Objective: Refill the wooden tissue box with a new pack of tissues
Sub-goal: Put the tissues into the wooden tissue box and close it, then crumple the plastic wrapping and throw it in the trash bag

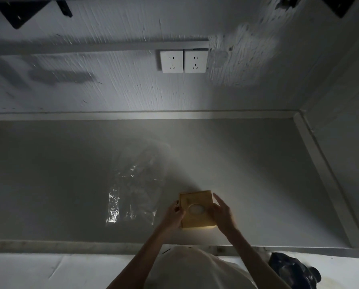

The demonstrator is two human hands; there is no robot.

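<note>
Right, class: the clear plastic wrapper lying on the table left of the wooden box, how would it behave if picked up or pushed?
The clear plastic wrapper looks crumpled and flat, so it is probably floppy and very light. Its glossy creases suggest it would slide easily on the smooth table, likely bunching up rather than rolling.

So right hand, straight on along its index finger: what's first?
Probably the right hand clips the wooden tissue box at its far right corner; missing that, bare table toward the far end of the clear plastic wrapper. Depth unclear.
</note>
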